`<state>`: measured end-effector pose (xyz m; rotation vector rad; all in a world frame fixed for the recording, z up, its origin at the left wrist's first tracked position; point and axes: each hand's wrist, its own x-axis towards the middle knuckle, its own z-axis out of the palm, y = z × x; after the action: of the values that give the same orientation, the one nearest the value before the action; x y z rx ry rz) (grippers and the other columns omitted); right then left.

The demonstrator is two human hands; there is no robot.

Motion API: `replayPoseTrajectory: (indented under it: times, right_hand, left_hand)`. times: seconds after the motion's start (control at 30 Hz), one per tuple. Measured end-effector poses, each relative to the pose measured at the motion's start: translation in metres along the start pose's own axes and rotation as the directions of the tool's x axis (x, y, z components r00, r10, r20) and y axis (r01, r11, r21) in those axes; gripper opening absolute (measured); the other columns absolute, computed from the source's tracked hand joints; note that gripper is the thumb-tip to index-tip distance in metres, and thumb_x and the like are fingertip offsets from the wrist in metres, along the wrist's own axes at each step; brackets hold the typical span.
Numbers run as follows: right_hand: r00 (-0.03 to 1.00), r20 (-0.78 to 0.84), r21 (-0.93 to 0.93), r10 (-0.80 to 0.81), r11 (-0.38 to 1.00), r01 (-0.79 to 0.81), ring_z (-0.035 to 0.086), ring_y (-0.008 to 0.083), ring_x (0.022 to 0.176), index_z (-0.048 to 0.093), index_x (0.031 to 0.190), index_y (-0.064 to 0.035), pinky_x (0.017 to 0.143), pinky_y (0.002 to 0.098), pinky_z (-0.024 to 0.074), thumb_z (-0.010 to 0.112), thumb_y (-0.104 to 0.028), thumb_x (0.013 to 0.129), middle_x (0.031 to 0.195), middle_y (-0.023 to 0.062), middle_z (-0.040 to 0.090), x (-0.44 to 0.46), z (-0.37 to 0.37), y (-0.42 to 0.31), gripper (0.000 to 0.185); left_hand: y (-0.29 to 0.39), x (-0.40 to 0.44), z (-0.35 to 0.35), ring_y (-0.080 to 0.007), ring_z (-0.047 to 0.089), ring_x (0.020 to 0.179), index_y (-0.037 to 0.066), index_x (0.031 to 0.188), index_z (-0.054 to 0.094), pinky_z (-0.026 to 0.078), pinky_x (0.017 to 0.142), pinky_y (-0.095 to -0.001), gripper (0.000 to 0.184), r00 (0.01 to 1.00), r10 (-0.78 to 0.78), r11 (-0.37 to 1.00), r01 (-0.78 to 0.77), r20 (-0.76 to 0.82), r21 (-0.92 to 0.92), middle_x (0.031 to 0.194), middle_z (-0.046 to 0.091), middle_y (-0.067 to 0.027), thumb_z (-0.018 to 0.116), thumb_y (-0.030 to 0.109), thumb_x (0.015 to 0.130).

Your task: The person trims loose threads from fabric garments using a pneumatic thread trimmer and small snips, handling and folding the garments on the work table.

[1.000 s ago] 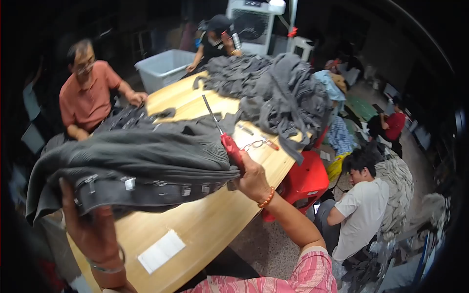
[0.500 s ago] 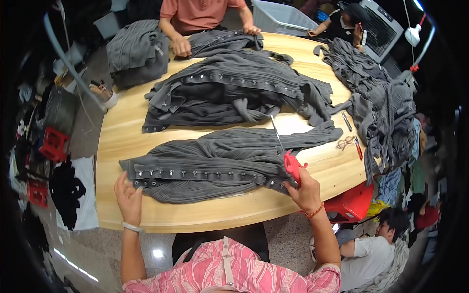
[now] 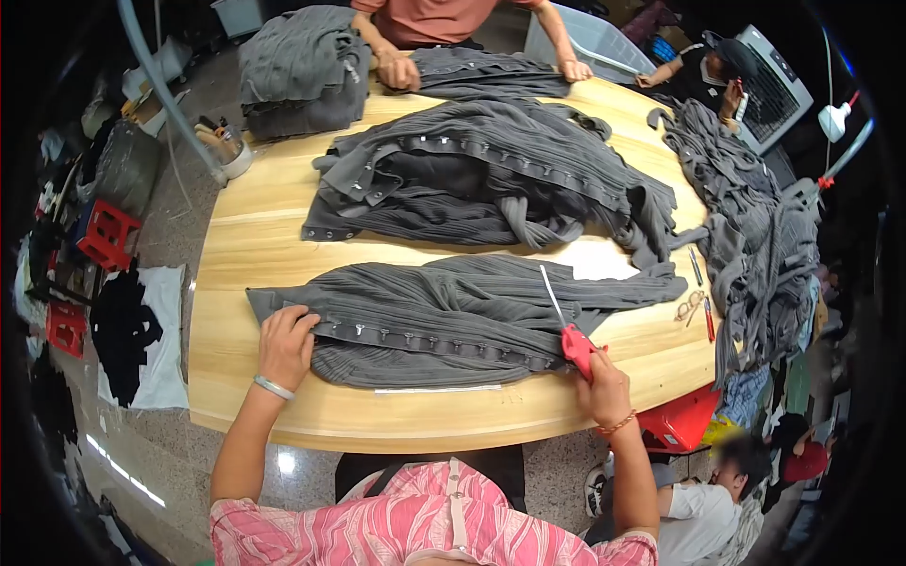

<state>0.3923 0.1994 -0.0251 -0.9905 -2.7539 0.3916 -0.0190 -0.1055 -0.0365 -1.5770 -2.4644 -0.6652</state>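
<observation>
A dark grey ribbed cardigan [image 3: 429, 297] lies flat in front of me, a row of metal fasteners along its front strip. My left hand [image 3: 287, 347] is closed on the left end of that strip, fingers bent over the fabric. In my right hand [image 3: 604, 389] are red-handled scissors [image 3: 578, 351], held at the cardigan's right end with the thin blades pointing up and away from me. A second grey ribbed garment [image 3: 491, 174] with a similar row of fasteners lies beyond, partly folded open.
Across the wooden table [image 3: 250, 396], a person's hands [image 3: 400, 74] rest on another grey garment [image 3: 486, 74]. Folded garments [image 3: 307, 71] are stacked far left, near a tool cup [image 3: 236, 156]. A loose heap [image 3: 755, 208] lies right, beside glasses [image 3: 689, 306] and a red-handled tool [image 3: 710, 319].
My left hand has moved right and onto the strip's left end, its fingers now closed on the fabric. My right hand with the scissors has dropped slightly toward me. The view has shifted.
</observation>
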Motion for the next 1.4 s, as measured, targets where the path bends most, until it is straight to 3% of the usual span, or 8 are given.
replayPoseTrajectory:
  times: [0.2,0.3,0.4,0.53,0.67,0.8,0.97,1.4]
  right_hand:
    - [0.998,-0.039,0.483,0.043,0.875,-0.019,0.06,0.0145,0.07,0.064,0.096,-0.0016,0.065,0.0277,0.0474,0.057,0.007,0.084,0.079,0.0077,0.064,0.03,-0.065,0.018,0.017]
    - [0.993,-0.095,0.528,0.073,0.849,-0.012,0.052,0.0078,0.069,0.063,0.095,-0.0005,0.062,0.0238,0.0424,0.058,0.007,0.086,0.077,0.001,0.059,0.055,-0.094,0.013,0.014]
    - [0.995,-0.085,0.366,0.058,0.93,-0.023,0.055,0.0115,0.068,0.063,0.098,-0.0001,0.063,0.0277,0.0442,0.063,0.003,0.085,0.076,0.0045,0.062,0.074,-0.096,0.021,0.014]
    - [0.989,0.005,-0.043,0.145,0.989,-0.145,0.06,0.0452,0.077,0.059,0.093,0.0004,0.066,0.0475,0.0477,0.076,-0.02,0.081,0.078,0.0248,0.062,0.084,-0.054,0.039,0.029]
    - [0.962,-0.12,-0.207,0.245,0.942,-0.265,0.061,0.0449,0.077,0.056,0.089,-0.0002,0.066,0.0492,0.0469,0.071,-0.019,0.086,0.078,0.0234,0.063,0.081,-0.032,0.053,0.024]
    - [0.945,-0.273,-0.174,0.18,0.957,-0.232,0.061,0.0452,0.075,0.056,0.092,-0.0007,0.065,0.0497,0.0464,0.065,-0.015,0.09,0.079,0.0225,0.063,0.082,-0.037,0.036,0.017]
    - [0.989,-0.104,0.024,0.106,0.994,-0.104,0.059,0.0454,0.073,0.058,0.095,-0.0033,0.063,0.0476,0.0459,0.063,-0.013,0.092,0.079,0.0224,0.06,0.08,-0.043,-0.033,0.011]
    - [0.986,0.165,0.048,-0.034,0.998,0.026,0.061,0.0452,0.076,0.051,0.092,0.0004,0.063,0.0497,0.048,0.065,-0.014,0.089,0.086,0.023,0.06,0.091,0.02,-0.1,0.02]
  left_hand:
    - [0.003,-0.002,-0.013,-0.0345,0.063,0.098,0.001,0.092,0.066,0.052,0.084,-0.0432,0.028,0.97,-0.019,0.991,-0.014,-0.242,-0.134,0.098,0.065,-0.0147,0.061,-0.015,0.07]
    - [0.001,-0.005,-0.014,-0.035,0.063,0.103,0.0,0.093,0.064,0.052,0.089,-0.0444,0.029,0.938,0.02,0.988,-0.073,-0.346,-0.138,0.1,0.065,-0.0154,0.059,-0.017,0.07]
    - [0.0,-0.006,-0.005,-0.0356,0.063,0.105,0.0,0.093,0.065,0.052,0.095,-0.0473,0.03,0.904,0.085,0.982,-0.146,-0.419,-0.116,0.101,0.065,-0.0156,0.06,-0.017,0.069]
    - [-0.006,-0.024,0.008,-0.0359,0.056,0.119,0.002,0.1,0.068,0.042,0.107,-0.0533,0.027,0.994,0.052,0.998,-0.054,-0.091,-0.02,0.115,0.062,-0.0157,0.063,-0.007,0.075]
    - [0.011,-0.023,-0.022,-0.0366,0.048,0.128,0.005,0.108,0.069,0.035,0.112,-0.0501,0.034,0.999,-0.019,0.994,0.014,0.044,0.106,0.123,0.059,-0.0169,0.067,0.0,0.075]
    - [0.024,-0.011,-0.03,-0.0356,0.056,0.111,0.006,0.109,0.068,0.043,0.097,-0.0455,0.035,0.995,-0.06,0.989,0.048,-0.081,-0.141,0.113,0.061,-0.0143,0.07,-0.002,0.075]
    - [0.048,0.024,-0.014,-0.0273,0.056,0.088,0.008,0.105,0.068,0.044,0.078,-0.0393,0.031,0.987,0.127,0.976,-0.143,-0.103,-0.164,0.096,0.059,-0.0073,0.074,0.004,0.075]
    - [0.045,0.033,0.028,-0.0289,0.06,0.079,0.002,0.099,0.064,0.05,0.069,-0.0377,0.022,0.992,0.115,0.977,-0.105,0.043,-0.186,0.09,0.057,-0.0122,0.068,-0.002,0.078]
